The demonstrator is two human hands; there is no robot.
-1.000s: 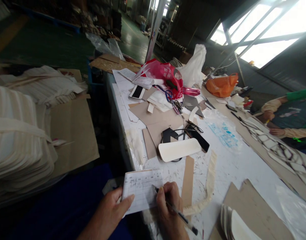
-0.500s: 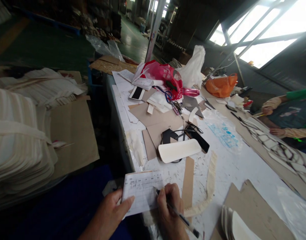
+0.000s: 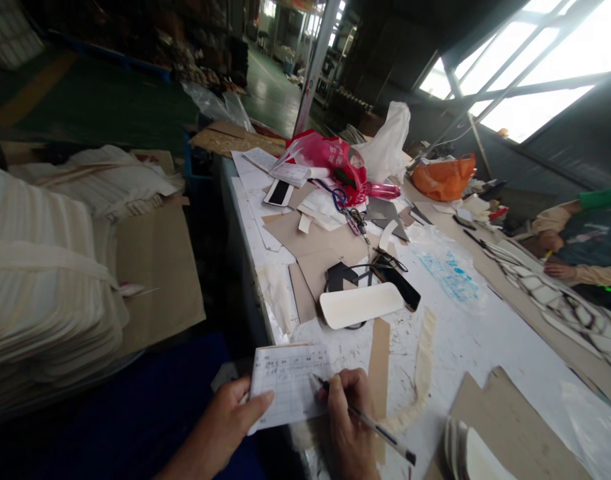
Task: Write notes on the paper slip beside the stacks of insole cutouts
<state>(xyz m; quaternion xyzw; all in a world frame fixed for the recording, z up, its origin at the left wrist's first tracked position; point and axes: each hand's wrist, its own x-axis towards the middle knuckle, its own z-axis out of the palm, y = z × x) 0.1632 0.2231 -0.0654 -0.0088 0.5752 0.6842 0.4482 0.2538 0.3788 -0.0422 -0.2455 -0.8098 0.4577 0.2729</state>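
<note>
At the near edge of the white work table (image 3: 485,347), the left hand (image 3: 225,420) pinches a small white ruled notebook (image 3: 290,383) by its near left corner, thumb on top of the page. Just right of it, the right hand (image 3: 348,420) is closed around a slim dark pen (image 3: 370,423) whose tip touches the notebook's right edge. A narrow brown cardboard strip (image 3: 380,360) lies right beside this hand, with a curved cream fabric strip (image 3: 420,373) further right. Farther off rests a cream oblong cut piece (image 3: 360,305), partly over a black smartphone (image 3: 398,283). At the far end sit a red plastic bag (image 3: 330,157) and an orange bag (image 3: 442,177). On the far right, another person's hand (image 3: 560,270) rests on the table.
</note>
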